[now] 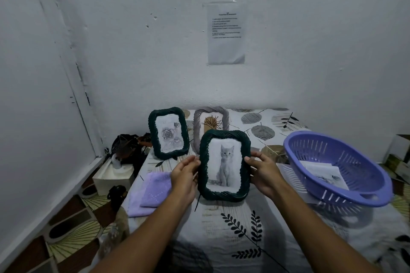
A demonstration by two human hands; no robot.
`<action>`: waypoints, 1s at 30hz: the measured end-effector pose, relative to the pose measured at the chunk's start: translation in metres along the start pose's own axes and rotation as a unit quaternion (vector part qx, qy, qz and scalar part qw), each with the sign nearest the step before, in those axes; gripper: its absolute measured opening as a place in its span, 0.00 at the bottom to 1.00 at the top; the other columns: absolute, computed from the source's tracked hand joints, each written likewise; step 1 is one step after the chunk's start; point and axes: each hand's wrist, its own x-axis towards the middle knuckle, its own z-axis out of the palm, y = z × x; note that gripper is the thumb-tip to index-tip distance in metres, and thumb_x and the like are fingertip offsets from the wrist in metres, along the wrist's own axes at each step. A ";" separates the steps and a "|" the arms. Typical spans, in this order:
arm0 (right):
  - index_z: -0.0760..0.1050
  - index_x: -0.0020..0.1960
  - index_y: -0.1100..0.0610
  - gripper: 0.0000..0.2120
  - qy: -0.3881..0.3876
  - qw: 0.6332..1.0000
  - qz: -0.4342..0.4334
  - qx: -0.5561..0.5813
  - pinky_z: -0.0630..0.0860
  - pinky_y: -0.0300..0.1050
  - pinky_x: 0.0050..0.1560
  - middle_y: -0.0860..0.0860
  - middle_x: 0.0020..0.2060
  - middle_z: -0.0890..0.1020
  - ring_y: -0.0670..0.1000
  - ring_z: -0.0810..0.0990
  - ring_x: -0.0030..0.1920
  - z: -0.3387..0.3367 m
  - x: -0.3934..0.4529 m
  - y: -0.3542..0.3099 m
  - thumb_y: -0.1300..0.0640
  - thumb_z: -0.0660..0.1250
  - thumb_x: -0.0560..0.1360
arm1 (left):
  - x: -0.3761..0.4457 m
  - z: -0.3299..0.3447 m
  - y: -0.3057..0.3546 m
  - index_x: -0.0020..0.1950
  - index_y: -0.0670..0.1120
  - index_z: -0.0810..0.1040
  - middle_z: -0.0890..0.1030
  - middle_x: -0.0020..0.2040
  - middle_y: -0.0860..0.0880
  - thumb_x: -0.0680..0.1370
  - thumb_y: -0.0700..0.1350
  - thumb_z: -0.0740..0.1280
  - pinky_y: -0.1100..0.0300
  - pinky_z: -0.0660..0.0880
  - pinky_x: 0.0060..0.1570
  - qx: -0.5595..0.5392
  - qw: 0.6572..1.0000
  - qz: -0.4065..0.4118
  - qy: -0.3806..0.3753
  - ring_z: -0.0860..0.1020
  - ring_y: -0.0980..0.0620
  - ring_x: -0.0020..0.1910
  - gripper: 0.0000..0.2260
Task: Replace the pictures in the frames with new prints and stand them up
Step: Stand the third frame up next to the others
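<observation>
So the dark green woven-rim picture frame with the grey kitten print (224, 165) is up in both hands, upright, long axis vertical, glass facing the camera. Left hand (185, 176) has its fingers curled round the left edge, right hand (261, 172) grips the right edge, so it's pinned between them, about equally near each. It looks like it's held just above the leaf-patterned table cover (244, 224), though I can't quite tell if the bottom touches. Behind it, a matching green frame with a rose print (169, 133) and a grey woven frame (210, 124) already stand. I'd guess this one goes straight down and slightly back onto its stand. Lilac plastic basket (337, 168) sits right.
</observation>
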 end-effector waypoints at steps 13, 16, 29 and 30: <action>0.72 0.52 0.60 0.07 -0.011 1.000 -0.010 -0.015 0.73 0.49 0.37 0.57 0.41 0.78 0.55 0.75 0.39 0.001 -0.017 -0.011 0.69 0.62 0.77 | -0.014 -0.004 -0.005 0.56 0.40 0.79 0.85 0.44 0.44 0.79 0.48 0.65 0.50 0.79 0.42 0.076 0.985 -0.097 -0.118 0.83 0.44 0.45 0.13; 0.72 0.53 0.60 0.07 -0.009 1.000 -0.015 -0.021 0.72 0.48 0.37 0.57 0.40 0.78 0.55 0.74 0.39 0.000 -0.020 -0.014 0.69 0.62 0.77 | -0.015 -0.003 -0.005 0.58 0.40 0.78 0.83 0.52 0.41 0.80 0.50 0.63 0.48 0.79 0.45 0.081 0.983 -0.104 -0.126 0.82 0.41 0.51 0.15; 0.73 0.57 0.58 0.10 -0.097 0.993 0.035 -0.049 0.75 0.50 0.43 0.56 0.48 0.78 0.55 0.77 0.46 -0.012 -0.032 -0.039 0.55 0.63 0.78 | -0.021 0.010 -0.007 0.61 0.42 0.79 0.83 0.56 0.41 0.76 0.52 0.61 0.51 0.77 0.51 0.004 0.973 -0.085 -0.215 0.82 0.43 0.52 0.20; 0.74 0.59 0.58 0.15 -0.109 0.992 0.058 -0.032 0.76 0.50 0.43 0.56 0.50 0.79 0.56 0.79 0.47 -0.013 -0.032 -0.042 0.49 0.62 0.79 | -0.022 0.012 -0.008 0.59 0.42 0.79 0.83 0.55 0.42 0.77 0.52 0.60 0.52 0.79 0.48 0.003 0.970 -0.092 -0.224 0.83 0.44 0.51 0.18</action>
